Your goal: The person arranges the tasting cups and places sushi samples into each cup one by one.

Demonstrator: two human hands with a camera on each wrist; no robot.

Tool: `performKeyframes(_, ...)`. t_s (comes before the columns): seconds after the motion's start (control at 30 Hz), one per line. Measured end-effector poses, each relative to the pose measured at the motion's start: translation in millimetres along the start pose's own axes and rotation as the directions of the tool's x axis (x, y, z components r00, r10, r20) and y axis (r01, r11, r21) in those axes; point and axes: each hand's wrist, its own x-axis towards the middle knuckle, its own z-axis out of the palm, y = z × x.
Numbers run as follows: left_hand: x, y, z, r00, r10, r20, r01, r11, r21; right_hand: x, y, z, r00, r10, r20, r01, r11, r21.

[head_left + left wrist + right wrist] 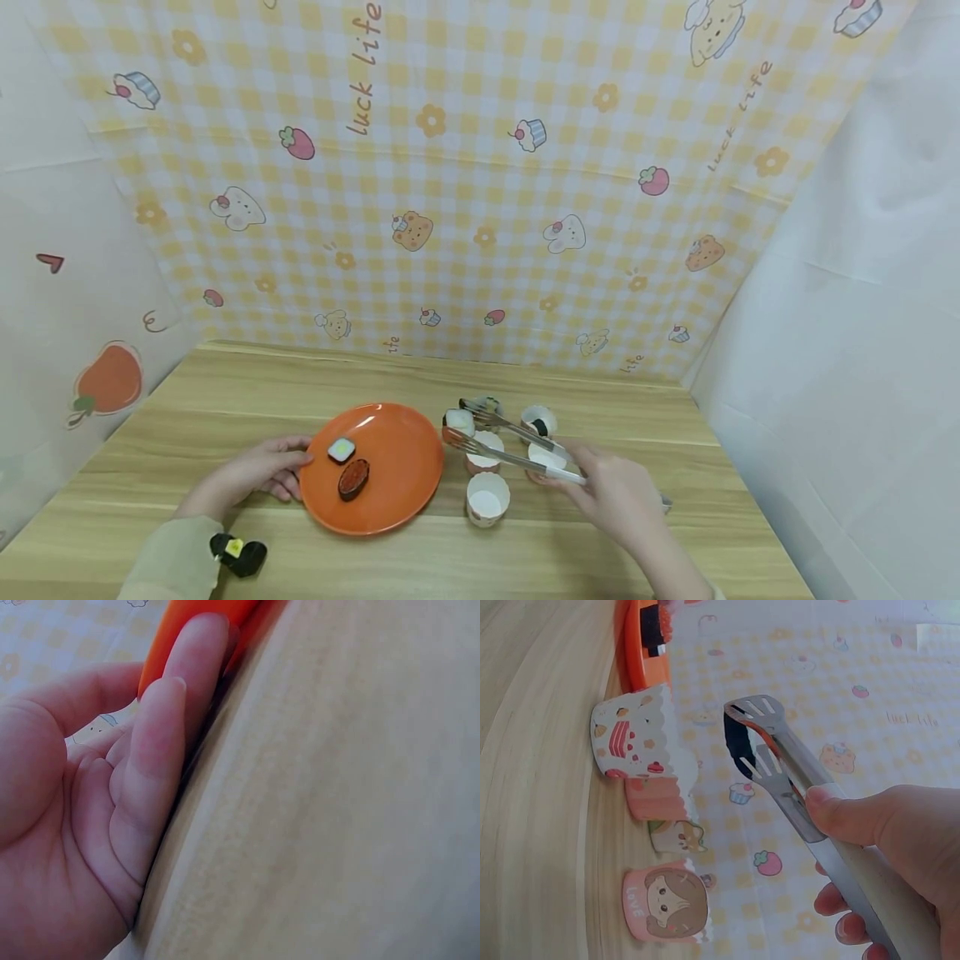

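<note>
My left hand (pixel 255 471) holds the left rim of an orange plate (pixel 408 467), thumb on the edge and fingers against its side and underneath. On the plate lie a square white-and-green sushi roll (pixel 341 450) and a roe-topped sushi (pixel 353 480). My right hand (pixel 618 500) grips metal tongs (pixel 791 808) by their pale handles. Between the tong tips is a white sushi roll with a dark wrap (pixel 459 422), raised over the paper cups, just right of the plate. In the right wrist view the roll's dark side (pixel 737 742) shows.
Several paper cups stand right of the plate: a white front cup (pixel 487 498), a pink one (pixel 483 463) behind it, and a back-right cup (pixel 538 421) with a dark piece inside. A cup with a girl's face (pixel 667 904) shows too. A checked cloth (pixel 480 167) hangs behind the wooden table (pixel 360 575).
</note>
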Motion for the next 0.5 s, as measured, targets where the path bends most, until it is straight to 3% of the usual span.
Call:
performKeyframes(0.3, 0.3, 1.0, 0.4, 1.000, -0.013, 0.000, 0.013, 1.000, 0.004, -7.2, 6.9, -4.6, 0.998, 0.038, 0.040, -0.039, 0.999, 0.030)
performKeyframes(0.5, -0.6, 3.0, 1.3, 1.000, -0.010, -0.002, 0.010, 1.000, 0.010, -12.4, 11.4, -4.6, 1.000, 0.028, 0.011, -0.028, 0.999, 0.020)
